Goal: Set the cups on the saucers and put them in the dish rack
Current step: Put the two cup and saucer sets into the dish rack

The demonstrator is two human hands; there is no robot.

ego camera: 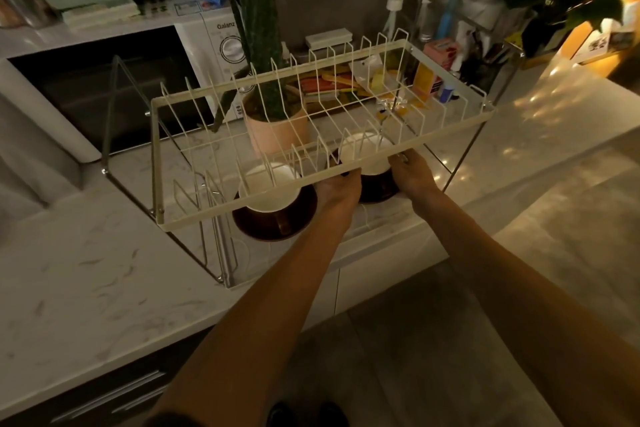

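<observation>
Two hands, my left hand (pixel 337 189) and right hand (pixel 412 173), grip the second saucer (pixel 379 189) and its cup (pixel 367 149) under the dish rack (pixel 325 166) on the table (pixel 86 263). I'd keep it level, beside the first cup (pixel 270 189).

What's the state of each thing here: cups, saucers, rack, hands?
left cup: upright, empty, seated on its saucer, under the rack's top tier
left saucer: flat, nobody touching it
right cup: upright, empty, on its saucer
right saucer: gripped at both sides
left hand: holding the right saucer's left edge
right hand: holding its right edge
dish rack: top tier empty
</observation>
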